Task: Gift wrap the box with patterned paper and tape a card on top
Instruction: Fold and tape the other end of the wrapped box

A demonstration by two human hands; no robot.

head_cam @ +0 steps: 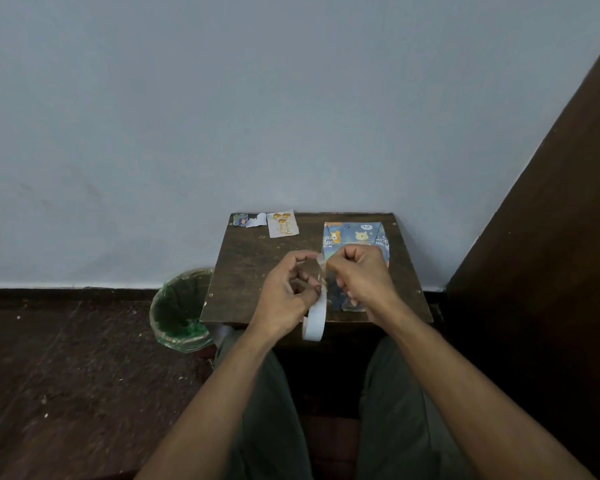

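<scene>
The box (355, 237), wrapped in blue paper with cartoon bears, lies on the right side of the small dark wooden table (253, 268). A white card (282, 223) with gold balloons lies at the table's far left. Above the table's middle, my left hand (284, 296) and my right hand (359, 275) pinch a strip of clear tape (321, 268) between them. The white tape roll (314, 322) hangs below my left hand. My right hand hides the box's near part.
Scraps of patterned paper (248, 220) lie at the table's far left corner. A bin with a green liner (181, 310) stands on the floor left of the table. A dark wooden panel (541, 237) rises on the right. A pale wall is behind.
</scene>
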